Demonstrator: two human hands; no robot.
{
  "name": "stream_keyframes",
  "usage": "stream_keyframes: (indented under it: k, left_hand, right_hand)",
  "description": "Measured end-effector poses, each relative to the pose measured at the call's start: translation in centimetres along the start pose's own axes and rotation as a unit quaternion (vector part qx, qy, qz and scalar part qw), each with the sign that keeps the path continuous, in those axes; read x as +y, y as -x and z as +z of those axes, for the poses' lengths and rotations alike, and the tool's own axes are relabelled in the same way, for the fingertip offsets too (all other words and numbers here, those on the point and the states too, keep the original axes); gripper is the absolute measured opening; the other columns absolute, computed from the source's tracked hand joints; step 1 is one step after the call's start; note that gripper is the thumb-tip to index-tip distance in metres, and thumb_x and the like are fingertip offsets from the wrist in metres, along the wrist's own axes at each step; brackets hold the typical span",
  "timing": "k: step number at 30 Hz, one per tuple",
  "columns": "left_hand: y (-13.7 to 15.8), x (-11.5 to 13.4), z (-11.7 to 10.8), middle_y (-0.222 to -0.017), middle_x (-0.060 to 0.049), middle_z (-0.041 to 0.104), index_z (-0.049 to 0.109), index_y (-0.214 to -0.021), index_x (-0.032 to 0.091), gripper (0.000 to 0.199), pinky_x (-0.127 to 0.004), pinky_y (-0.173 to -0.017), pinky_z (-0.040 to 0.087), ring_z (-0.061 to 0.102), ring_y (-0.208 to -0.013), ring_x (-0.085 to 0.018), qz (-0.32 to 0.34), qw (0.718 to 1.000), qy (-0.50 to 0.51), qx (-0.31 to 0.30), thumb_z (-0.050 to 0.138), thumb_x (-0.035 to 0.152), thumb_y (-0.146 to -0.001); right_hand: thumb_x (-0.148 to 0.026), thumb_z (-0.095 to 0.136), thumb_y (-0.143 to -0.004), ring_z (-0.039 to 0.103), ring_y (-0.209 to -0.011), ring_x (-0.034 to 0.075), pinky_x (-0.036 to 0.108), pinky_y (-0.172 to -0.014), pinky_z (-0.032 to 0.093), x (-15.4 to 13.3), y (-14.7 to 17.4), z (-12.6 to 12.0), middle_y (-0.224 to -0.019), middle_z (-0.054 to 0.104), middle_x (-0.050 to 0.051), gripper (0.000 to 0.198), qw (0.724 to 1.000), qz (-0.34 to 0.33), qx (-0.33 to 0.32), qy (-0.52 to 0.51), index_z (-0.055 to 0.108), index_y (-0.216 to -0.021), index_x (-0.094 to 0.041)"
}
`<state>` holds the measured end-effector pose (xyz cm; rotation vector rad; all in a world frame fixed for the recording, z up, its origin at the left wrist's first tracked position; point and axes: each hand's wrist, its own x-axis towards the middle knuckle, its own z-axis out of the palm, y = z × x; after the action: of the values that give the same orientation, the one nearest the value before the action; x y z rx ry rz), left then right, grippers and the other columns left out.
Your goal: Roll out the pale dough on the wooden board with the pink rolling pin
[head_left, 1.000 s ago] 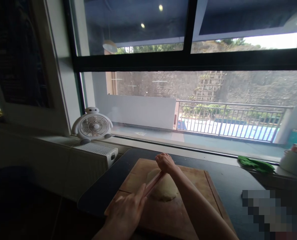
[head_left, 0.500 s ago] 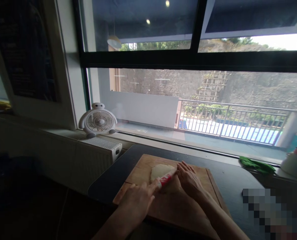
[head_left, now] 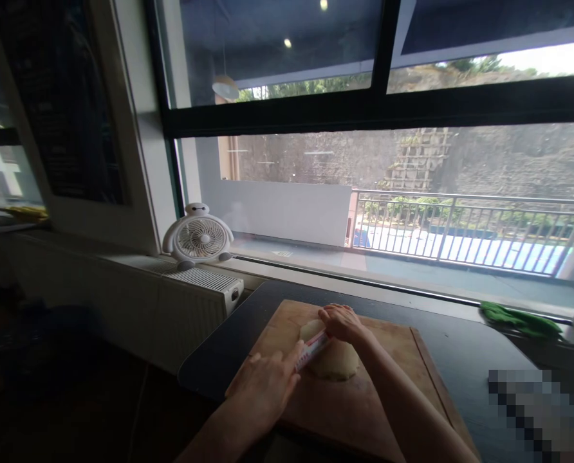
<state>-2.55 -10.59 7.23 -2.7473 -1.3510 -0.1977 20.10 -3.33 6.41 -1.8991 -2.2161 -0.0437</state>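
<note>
A flattened round of pale dough (head_left: 338, 365) lies on the wooden board (head_left: 325, 411). Slantwise across its middle rests a rolling pin (head_left: 310, 351) with red-and-white markings. My left hand (head_left: 268, 379) bears on the near left end of the pin, fingers laid along it. At the far end, my right hand (head_left: 342, 321) is curled over the pin, its fingertips bent down. Dough shows on both sides of the pin, and part of it is hidden under the pin and right hand.
The board sits on a dark table (head_left: 219, 347) by the window. A white fan (head_left: 203, 238) stands on the sill at left, above a radiator (head_left: 200, 302). A green cloth (head_left: 521, 320) lies at the right, and a blurred-out patch (head_left: 533, 405) covers the table's right side.
The pin has rolled over the dough, so more dough shows on its near side. My right hand has shifted left and its fingers have curled. The view has shifted slightly.
</note>
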Motion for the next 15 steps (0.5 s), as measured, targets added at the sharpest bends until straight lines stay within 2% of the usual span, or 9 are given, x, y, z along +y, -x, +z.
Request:
stream_keyframes:
  k: [2,4,6,8,11,13,15]
  left_hand:
    - [0.2,1.0,-0.2,-0.096,-0.008,0.063,0.032,-0.140,0.030,0.049,-0.038,-0.078,0.043,0.061,-0.083,-0.023,0.013,1.000,-0.004,0.002,0.035,0.031,-0.091]
    - [0.5,1.9,-0.4,-0.098,-0.008,0.062,0.030,-0.141,0.031,0.051,-0.039,-0.077,0.044,0.060,-0.083,-0.024,0.024,1.000,-0.004,0.002,0.036,0.029,-0.090]
    - [0.6,2.6,-0.7,-0.099,-0.009,0.062,0.030,-0.141,0.030,0.051,-0.040,-0.079,0.043,0.060,-0.085,-0.024,0.031,1.000,-0.001,0.002,0.037,0.029,-0.090]
    - [0.5,2.8,-1.0,-0.101,-0.010,0.062,0.032,-0.140,0.028,0.051,-0.040,-0.083,0.041,0.060,-0.088,-0.024,0.033,0.999,0.010,0.001,0.038,0.029,-0.090]
    - [0.3,1.9,-1.6,-0.101,-0.010,0.064,0.037,-0.138,0.025,0.048,-0.038,-0.084,0.040,0.060,-0.091,-0.024,0.028,0.999,0.031,-0.011,0.036,0.033,-0.091]
    - [0.2,0.7,-1.7,-0.101,-0.009,0.065,0.039,-0.137,0.025,0.046,-0.037,-0.084,0.040,0.061,-0.092,-0.023,0.016,0.999,0.037,-0.014,0.034,0.034,-0.091]
    - [0.3,-0.6,-1.6,-0.105,-0.008,0.065,0.040,-0.136,0.027,0.046,-0.036,-0.084,0.040,0.061,-0.095,-0.023,-0.004,0.999,0.036,-0.010,0.033,0.035,-0.091]
  right_hand:
    - [-0.036,0.022,-0.097,0.035,-0.127,0.020,0.039,-0.102,0.030,1.0,3.4,0.0,-0.127,0.052,0.005,0.040,1.000,0.014,0.010,0.001,0.055,-0.116,-0.023]
    - [-0.039,0.013,-0.097,0.023,-0.134,0.020,0.038,-0.107,0.023,1.9,7.0,0.2,-0.139,0.040,0.007,0.049,0.999,0.037,0.025,0.005,0.043,-0.130,-0.019]
    - [-0.042,0.013,-0.096,0.020,-0.135,0.019,0.037,-0.109,0.018,2.5,9.5,0.5,-0.144,0.032,0.008,0.053,0.998,0.057,0.032,0.002,0.033,-0.137,-0.016]
    - [-0.042,0.014,-0.096,0.021,-0.135,0.020,0.039,-0.109,0.017,2.8,10.4,0.6,-0.145,0.031,0.010,0.053,0.997,0.075,0.028,0.006,0.032,-0.137,-0.015]
    - [-0.037,0.020,-0.096,0.031,-0.129,0.022,0.044,-0.103,0.026,2.7,8.0,0.2,-0.137,0.041,0.011,0.043,0.998,0.065,0.009,0.019,0.045,-0.127,-0.021]
    - [-0.034,0.031,-0.095,0.040,-0.121,0.022,0.044,-0.098,0.033,2.4,4.9,-0.1,-0.124,0.051,0.008,0.032,0.999,0.044,0.000,0.017,0.053,-0.116,-0.024]
    - [-0.034,0.042,-0.092,0.048,-0.111,0.021,0.044,-0.092,0.039,1.9,1.6,-0.3,-0.117,0.055,0.007,0.027,0.999,0.037,-0.001,0.012,0.054,-0.113,-0.021]
